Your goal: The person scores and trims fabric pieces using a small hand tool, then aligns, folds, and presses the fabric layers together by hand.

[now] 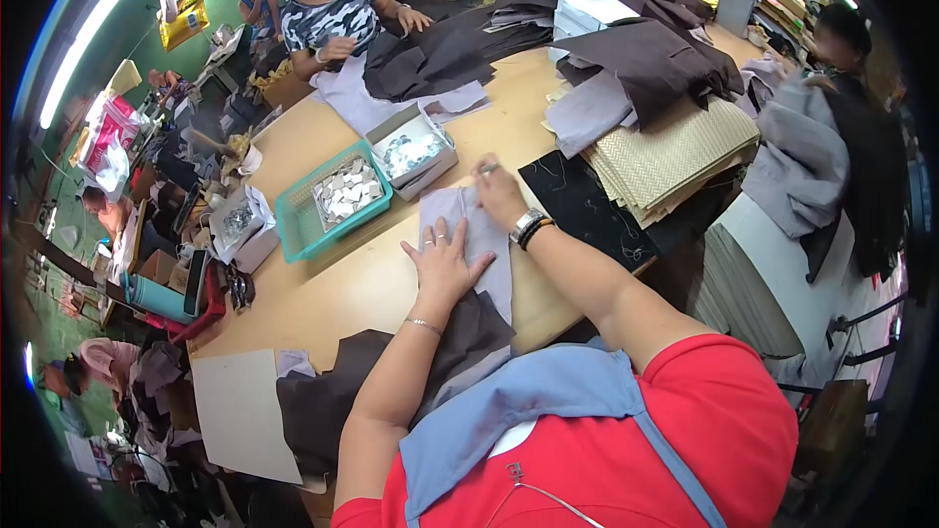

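My left hand (445,262) lies flat with its fingers spread on a pale lavender-grey fabric piece (497,279), pressing it against the table. Over the far right edge of this piece, my right hand (501,194) is closed in a pinch. Whatever its fingertips hold is too small to make out. Dark brown fabric (337,381) lies under my left forearm and partly beneath the pale piece. Beyond my hands sit a teal plastic basket (293,240) with small whitish flat pieces inside and a grey box (445,158) of small pale, shiny items.
Woven cream sheets (675,161) are stacked on the right beside black cloth (562,198). Dark fabric piles (646,64) cover the far table. A co-worker (333,15) handles cloth across from me. A pale board (240,411) lies at the near left edge.
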Demonstrator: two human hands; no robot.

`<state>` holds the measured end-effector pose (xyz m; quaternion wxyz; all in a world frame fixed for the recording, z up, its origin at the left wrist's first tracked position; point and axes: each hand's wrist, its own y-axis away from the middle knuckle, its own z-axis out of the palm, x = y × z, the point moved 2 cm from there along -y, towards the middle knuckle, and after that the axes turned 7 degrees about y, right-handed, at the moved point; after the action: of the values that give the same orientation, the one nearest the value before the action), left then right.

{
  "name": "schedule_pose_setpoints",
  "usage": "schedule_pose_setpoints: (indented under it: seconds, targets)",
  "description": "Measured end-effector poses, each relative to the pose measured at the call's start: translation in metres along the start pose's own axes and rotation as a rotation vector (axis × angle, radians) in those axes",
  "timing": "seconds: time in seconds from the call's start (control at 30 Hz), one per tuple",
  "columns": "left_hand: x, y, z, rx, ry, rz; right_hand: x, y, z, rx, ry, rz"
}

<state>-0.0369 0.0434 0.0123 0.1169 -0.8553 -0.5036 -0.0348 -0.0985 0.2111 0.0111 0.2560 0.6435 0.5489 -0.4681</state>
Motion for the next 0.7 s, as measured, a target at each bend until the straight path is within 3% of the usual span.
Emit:
schedule_pose_setpoints:
  seconds: [0.1,0.17,0.23,0.3,0.4,0.53,0.63,0.7]
  targets:
    - [-0.002,0.004,-0.002,-0.065,0.092,-0.050,0.025,-0.011,-0.025,0.202,-0.077,-0.018]
    - [-0.007,0.009,-0.001,-0.058,0.148,-0.027,0.033,-0.004,-0.058,0.184,0.203,-0.120]
    - [-0.014,0.010,-0.002,-0.066,0.185,0.017,0.033,0.014,-0.089,0.038,0.540,-0.066]
    - [-0.024,0.009,-0.004,-0.090,0.204,0.085,0.044,0.034,-0.112,-0.038,0.731,-0.132]
    - [-0.037,0.004,-0.005,-0.125,0.172,0.253,0.036,0.060,-0.136,0.028,0.840,-0.166]
    - [-0.022,0.003,-0.005,-0.193,0.167,0.492,0.014,0.068,-0.127,0.024,0.582,-0.576]
    - [-0.006,0.008,-0.001,-0.201,0.126,0.454,0.002,0.073,-0.101,-0.165,0.433,-0.716]
    - [-0.005,0.010,-0.001,-0.182,0.110,0.446,0.009,0.074,-0.090,-0.214,0.404,-0.700]
